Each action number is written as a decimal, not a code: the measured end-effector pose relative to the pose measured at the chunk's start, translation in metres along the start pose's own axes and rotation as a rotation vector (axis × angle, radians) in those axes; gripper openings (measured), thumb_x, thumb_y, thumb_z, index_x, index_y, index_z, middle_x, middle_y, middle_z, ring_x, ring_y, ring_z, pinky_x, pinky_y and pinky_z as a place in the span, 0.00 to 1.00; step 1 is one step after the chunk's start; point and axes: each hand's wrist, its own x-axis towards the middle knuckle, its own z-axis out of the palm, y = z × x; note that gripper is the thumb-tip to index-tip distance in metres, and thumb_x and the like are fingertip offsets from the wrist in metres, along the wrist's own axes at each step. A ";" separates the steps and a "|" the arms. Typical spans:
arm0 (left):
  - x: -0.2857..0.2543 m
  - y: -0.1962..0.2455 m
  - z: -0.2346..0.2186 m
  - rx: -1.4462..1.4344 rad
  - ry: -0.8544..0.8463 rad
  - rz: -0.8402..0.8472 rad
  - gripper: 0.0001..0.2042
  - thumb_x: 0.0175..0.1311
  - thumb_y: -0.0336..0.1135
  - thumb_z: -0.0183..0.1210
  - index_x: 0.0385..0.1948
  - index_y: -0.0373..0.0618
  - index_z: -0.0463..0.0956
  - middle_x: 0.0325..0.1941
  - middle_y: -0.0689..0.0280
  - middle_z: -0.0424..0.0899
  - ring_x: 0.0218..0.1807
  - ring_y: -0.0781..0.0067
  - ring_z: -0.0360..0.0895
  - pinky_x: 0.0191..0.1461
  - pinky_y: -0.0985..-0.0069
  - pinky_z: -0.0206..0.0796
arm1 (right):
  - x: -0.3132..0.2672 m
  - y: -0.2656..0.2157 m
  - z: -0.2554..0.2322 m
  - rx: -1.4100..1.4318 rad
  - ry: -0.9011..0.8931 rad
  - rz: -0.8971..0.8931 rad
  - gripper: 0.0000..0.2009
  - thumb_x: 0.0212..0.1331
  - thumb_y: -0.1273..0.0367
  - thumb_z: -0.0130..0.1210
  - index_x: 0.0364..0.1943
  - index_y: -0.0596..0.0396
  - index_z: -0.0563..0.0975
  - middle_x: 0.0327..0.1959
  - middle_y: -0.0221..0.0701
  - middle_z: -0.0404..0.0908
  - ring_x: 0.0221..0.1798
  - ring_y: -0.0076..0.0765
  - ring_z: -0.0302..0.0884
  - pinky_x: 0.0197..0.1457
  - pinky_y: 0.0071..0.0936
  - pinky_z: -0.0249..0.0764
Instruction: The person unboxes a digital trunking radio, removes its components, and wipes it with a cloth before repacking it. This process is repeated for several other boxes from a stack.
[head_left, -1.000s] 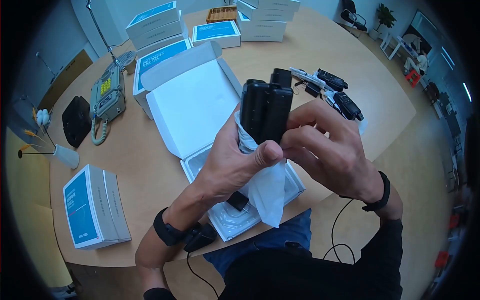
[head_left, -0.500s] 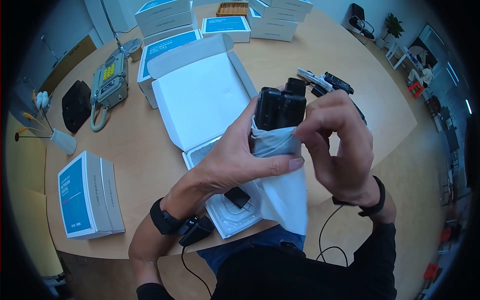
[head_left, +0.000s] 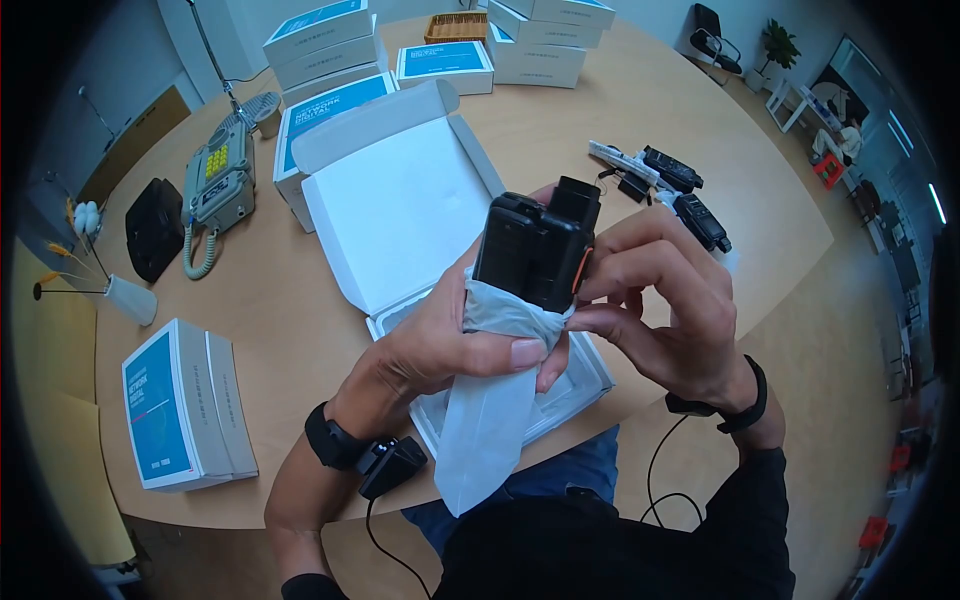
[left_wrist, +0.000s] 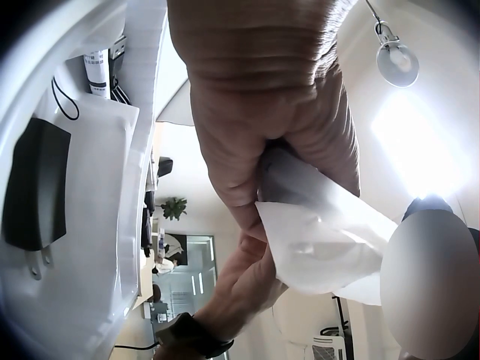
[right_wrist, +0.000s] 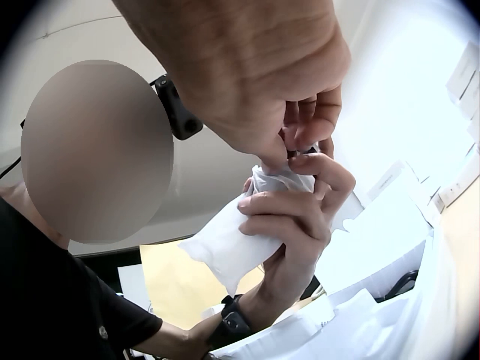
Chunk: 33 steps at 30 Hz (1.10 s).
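Observation:
My left hand (head_left: 430, 335) grips a black two-way radio (head_left: 530, 245) through the soft white bag (head_left: 490, 430) around its lower part. Above the bag's gathered rim the radio's upper end stands bare, with an orange strip on its right side. The bag's loose tail hangs below the left thumb. With thumb and curled fingers, my right hand (head_left: 675, 295) pinches the bag's rim at the radio's right side. In the right wrist view both hands meet at the mouth of the white bag (right_wrist: 232, 240); the radio is mostly hidden there.
Under my hands lies an open white box (head_left: 400, 210) with a clear tray (head_left: 575, 395). A black plug adapter (left_wrist: 37, 184) sits in the tray. Black radios (head_left: 700, 222) lie at the right, boxes (head_left: 190, 405) at left and back, a telephone (head_left: 220, 175) at far left.
The radio rose to the right, then came back left and turned, bringing its orange strip into view. The bag's tail swung left. The right hand came off the bag's rim and pinches it lower.

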 end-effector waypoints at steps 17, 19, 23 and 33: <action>0.003 0.002 0.004 0.294 0.074 -0.031 0.41 0.48 0.40 0.79 0.65 0.41 0.67 0.56 0.61 0.78 0.53 0.71 0.80 0.60 0.72 0.72 | 0.002 -0.008 0.004 -0.164 0.100 -0.208 0.18 0.58 0.83 0.62 0.51 0.60 0.71 0.43 0.39 0.76 0.34 0.25 0.72 0.30 0.20 0.70; 0.005 0.003 0.008 0.428 0.126 0.061 0.41 0.48 0.40 0.78 0.66 0.41 0.66 0.56 0.61 0.78 0.54 0.71 0.79 0.61 0.72 0.71 | 0.008 -0.018 0.000 -0.237 0.142 -0.174 0.22 0.53 0.76 0.72 0.52 0.58 0.76 0.42 0.36 0.76 0.35 0.27 0.74 0.32 0.23 0.72; 0.009 -0.002 0.012 0.662 0.220 0.192 0.44 0.49 0.39 0.77 0.69 0.40 0.63 0.57 0.61 0.79 0.60 0.69 0.77 0.66 0.71 0.69 | 0.008 -0.017 -0.003 -0.364 0.049 -0.124 0.18 0.44 0.62 0.78 0.36 0.54 0.83 0.40 0.33 0.74 0.36 0.32 0.77 0.35 0.27 0.75; 0.013 -0.004 0.016 0.636 0.199 0.204 0.44 0.49 0.36 0.76 0.70 0.39 0.61 0.57 0.60 0.78 0.60 0.68 0.77 0.67 0.71 0.68 | 0.010 -0.013 0.004 -0.319 0.097 -0.078 0.15 0.52 0.65 0.73 0.33 0.58 0.78 0.37 0.36 0.74 0.33 0.35 0.76 0.31 0.32 0.73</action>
